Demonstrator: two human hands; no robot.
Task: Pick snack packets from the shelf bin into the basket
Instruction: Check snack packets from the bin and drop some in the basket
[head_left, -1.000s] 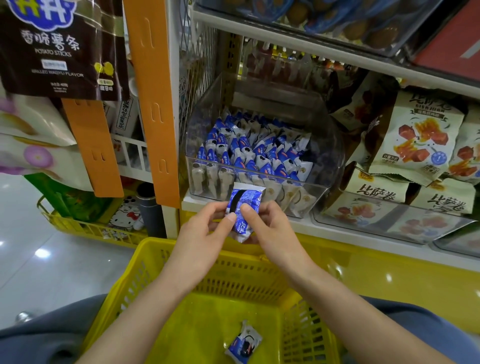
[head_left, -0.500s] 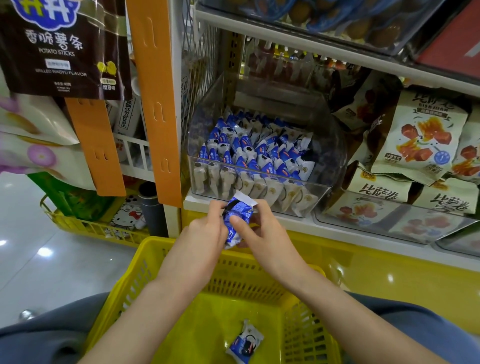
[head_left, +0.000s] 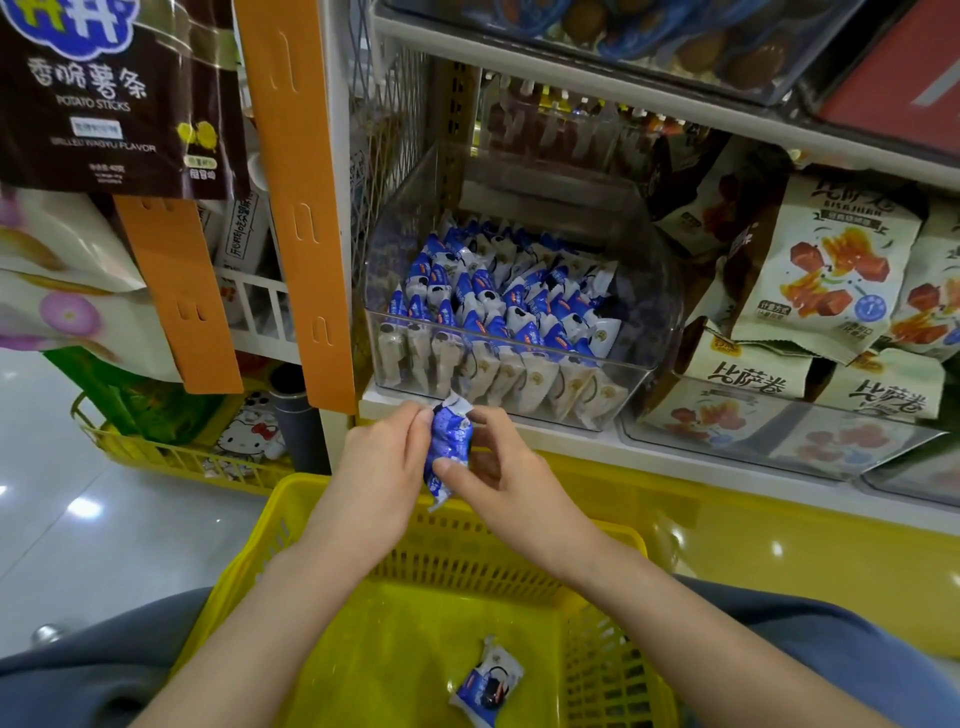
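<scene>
Nearest to me is the basket (head_left: 244, 582), made of yellow plastic with slotted walls; the grey cloth of my legs shows at both sides of it. On its floor lies one loose packet (head_left: 488, 680), small, blue and white, of shiny wrinkled foil with crimped ends. Above the far rim of the basket my two hands meet. My left hand (head_left: 379, 467) and my right hand (head_left: 498, 483) both pinch the held packet (head_left: 448, 452), with thumbs and fingertips curled on its sides. It stands nearly upright between them, squeezed and creased, with its white crimped top pointing up. Just behind it, on the white shelf (head_left: 691, 467), stands the bin (head_left: 639, 384). It is of clear hard plastic, boxy, with a low front wall and higher side walls. It holds many packets (head_left: 498, 306) of the same kind, packed in close rows on end, and their pale lower parts show through the front wall. To the right a second bin (head_left: 852, 457), also clear, holds beige bags (head_left: 826, 270), flat and pillow-shaped, printed with red-brown cubes. To the left hangs an orange strip (head_left: 296, 197) of flat plastic with slots, and beyond it, higher, a dark glossy bag (head_left: 114, 93) marked POTATO STICKS.
</scene>
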